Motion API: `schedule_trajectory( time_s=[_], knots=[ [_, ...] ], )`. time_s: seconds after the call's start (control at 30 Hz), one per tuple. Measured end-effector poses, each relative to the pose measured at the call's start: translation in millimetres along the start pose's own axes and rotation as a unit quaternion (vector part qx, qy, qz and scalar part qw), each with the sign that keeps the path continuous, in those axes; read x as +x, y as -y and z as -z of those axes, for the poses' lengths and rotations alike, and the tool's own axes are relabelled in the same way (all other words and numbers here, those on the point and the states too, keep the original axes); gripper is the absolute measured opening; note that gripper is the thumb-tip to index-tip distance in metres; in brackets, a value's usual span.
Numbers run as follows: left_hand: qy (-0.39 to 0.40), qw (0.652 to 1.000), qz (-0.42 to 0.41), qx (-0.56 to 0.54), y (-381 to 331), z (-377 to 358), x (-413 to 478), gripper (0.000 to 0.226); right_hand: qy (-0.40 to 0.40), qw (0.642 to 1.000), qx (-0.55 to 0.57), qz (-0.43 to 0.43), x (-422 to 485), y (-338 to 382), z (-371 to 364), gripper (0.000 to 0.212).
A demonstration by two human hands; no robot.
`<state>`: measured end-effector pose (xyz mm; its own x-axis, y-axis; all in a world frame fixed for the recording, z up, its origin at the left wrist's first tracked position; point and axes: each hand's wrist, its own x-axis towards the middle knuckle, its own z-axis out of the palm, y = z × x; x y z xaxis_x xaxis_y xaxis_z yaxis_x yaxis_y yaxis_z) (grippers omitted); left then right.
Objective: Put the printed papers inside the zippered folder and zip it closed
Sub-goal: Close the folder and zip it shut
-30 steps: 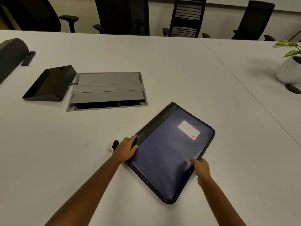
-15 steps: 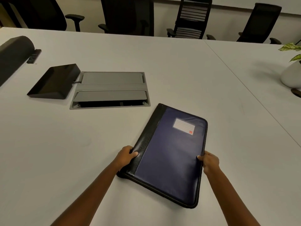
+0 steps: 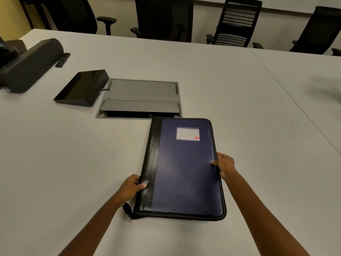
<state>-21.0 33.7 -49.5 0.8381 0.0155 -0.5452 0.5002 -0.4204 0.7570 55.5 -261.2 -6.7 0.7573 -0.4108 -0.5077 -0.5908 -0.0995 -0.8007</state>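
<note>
A closed zippered folder (image 3: 184, 169), navy blue with a black spine strip and a white label (image 3: 187, 134), lies flat on the white table (image 3: 73, 154), squared to me. My left hand (image 3: 130, 186) grips its black spine edge, thumb on top. My right hand (image 3: 224, 164) grips the right zipper edge, thumb on the cover. A black zipper pull (image 3: 127, 210) with a small metal tag hangs out at the near left corner. No printed papers are in view.
A grey cable hatch (image 3: 142, 97) is set into the table just beyond the folder. A black wedge-shaped device (image 3: 82, 88) sits left of it, and a long dark bar (image 3: 27, 65) lies at far left. Office chairs (image 3: 238, 21) line the far edge.
Both hands have turned the folder clockwise from a diagonal lie to straight in front of me. The zipper pull now shows at the near left corner.
</note>
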Motion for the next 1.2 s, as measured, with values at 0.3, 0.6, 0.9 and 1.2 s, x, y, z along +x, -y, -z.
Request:
schedule_trajectory(
  time_s=[0.3,0.6,0.9,1.2],
  knots=[
    [-0.046,0.998,0.027,0.016,11.1,12.9,5.1,0.019,0.02,0.998,-0.066,0.0,10.5,-14.0,-30.4,0.005],
    [-0.08,0.996,0.013,0.043,8.2,-1.9,4.7,0.029,0.047,0.975,-0.191,0.102,2.2,-15.6,-25.9,0.044],
    [-0.138,0.987,-0.047,0.073,13.7,-13.7,-9.2,0.028,0.009,0.895,-0.374,0.244,-26.2,-64.8,-38.6,0.051],
    [-0.159,0.981,-0.093,0.055,23.5,-15.6,-17.8,0.028,0.003,0.853,-0.438,0.284,-28.9,-86.3,-36.7,0.052]
  ],
)
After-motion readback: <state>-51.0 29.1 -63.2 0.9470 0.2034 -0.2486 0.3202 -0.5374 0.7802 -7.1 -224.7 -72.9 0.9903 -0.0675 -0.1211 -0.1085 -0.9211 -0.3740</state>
